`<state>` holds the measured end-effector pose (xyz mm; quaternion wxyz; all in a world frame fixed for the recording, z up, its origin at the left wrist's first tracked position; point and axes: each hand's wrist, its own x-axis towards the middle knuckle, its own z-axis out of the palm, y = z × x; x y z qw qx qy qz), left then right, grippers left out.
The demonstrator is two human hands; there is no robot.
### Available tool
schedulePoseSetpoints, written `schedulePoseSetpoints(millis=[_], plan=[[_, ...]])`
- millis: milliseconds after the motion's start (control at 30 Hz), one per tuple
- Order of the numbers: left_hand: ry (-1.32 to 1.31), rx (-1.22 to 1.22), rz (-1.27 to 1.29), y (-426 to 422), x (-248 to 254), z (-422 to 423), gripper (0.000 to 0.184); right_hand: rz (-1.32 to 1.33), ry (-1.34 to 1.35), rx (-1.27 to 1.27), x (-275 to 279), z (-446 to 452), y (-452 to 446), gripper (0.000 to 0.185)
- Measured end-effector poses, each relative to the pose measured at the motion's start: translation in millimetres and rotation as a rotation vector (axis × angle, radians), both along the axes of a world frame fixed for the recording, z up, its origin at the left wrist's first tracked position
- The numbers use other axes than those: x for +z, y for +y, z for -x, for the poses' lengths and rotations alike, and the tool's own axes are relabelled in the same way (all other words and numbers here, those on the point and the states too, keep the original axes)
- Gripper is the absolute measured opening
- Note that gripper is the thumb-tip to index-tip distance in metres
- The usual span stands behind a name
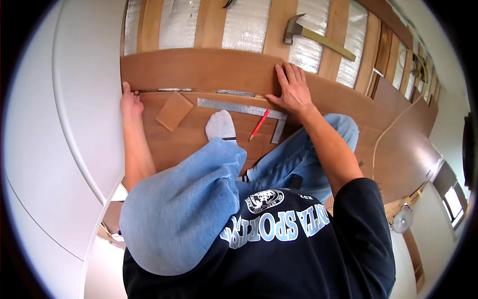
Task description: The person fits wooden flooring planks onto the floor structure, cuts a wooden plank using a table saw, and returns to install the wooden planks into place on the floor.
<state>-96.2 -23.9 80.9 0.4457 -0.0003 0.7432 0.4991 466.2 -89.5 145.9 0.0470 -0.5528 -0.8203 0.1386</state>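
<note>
The plank [199,70] lies at twelve o'clock. The right hand [295,94] spreads open fingers at its one-o'clock end, seemingly for alignment; the left hand [131,103] meets its ten-o'clock end, grip unclear.

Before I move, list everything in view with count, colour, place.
long plank: one, brown, between the hands
floorboards: several, brown, under the person
offcut: one, light brown, left floorboards
metal square: one, silver, before the feet
pencil: one, red, across the square
hammer: one, dark head, yellowish handle, on the battens
battens: several, tan, beyond the plank
foil sheeting: several strips, silver, between battens
cable: at least one, beige, right
round fan-like object: one, grey, far right
left hand: one, bare, plank's left end
right hand: one, bare, plank's right end
</note>
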Motion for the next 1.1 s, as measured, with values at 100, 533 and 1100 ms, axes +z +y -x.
schedulePoseSetpoints(millis=[100,533,1100], plan=[[-0.011,-0.015,0.005,1,-5,5,0.026,-0.008,-0.010,-0.004,-2,-1,0,0.097],[-0.002,-0.113,0.111,-1,-21,25,0.039,0.007,0.001,-0.029,-5,-2,-2,0.095],[0.105,-0.108,0.252,4,15,-6,0.057,0.066,-0.029,-0.037,9,17,0,0.099]])
